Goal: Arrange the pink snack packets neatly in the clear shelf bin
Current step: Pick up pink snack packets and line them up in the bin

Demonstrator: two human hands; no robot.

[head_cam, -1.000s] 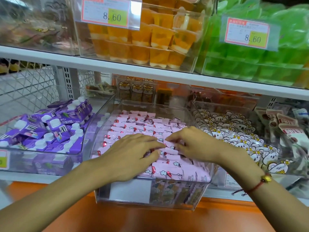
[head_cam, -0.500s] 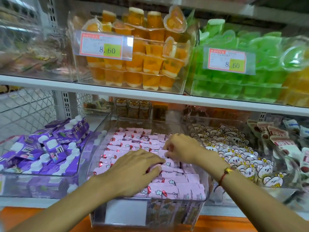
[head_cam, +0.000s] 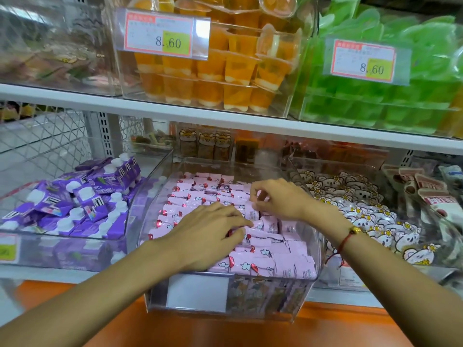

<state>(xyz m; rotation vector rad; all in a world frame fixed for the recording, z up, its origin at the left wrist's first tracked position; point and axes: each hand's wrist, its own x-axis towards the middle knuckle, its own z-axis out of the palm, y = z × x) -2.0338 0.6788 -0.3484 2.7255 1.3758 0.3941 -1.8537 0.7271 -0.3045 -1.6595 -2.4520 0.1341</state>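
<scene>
Inside clear bin [head_cam: 305, 291], pink packets [head_cam: 263, 265] in rows.

Two bare forearms come in from the bottom edge, one from the lower left and one from the lower right, with no sleeves in sight. The left hand [head_cam: 208, 234] wears nothing: no ring, watch or band shows on it or on its wrist. The right hand [head_cam: 278, 199] has a thin red cord bracelet [head_cam: 344, 242] round its wrist, carrying a small gold bead [head_cam: 355, 230], with loose red cord ends hanging below. Fingernails are short and unpainted.
</scene>
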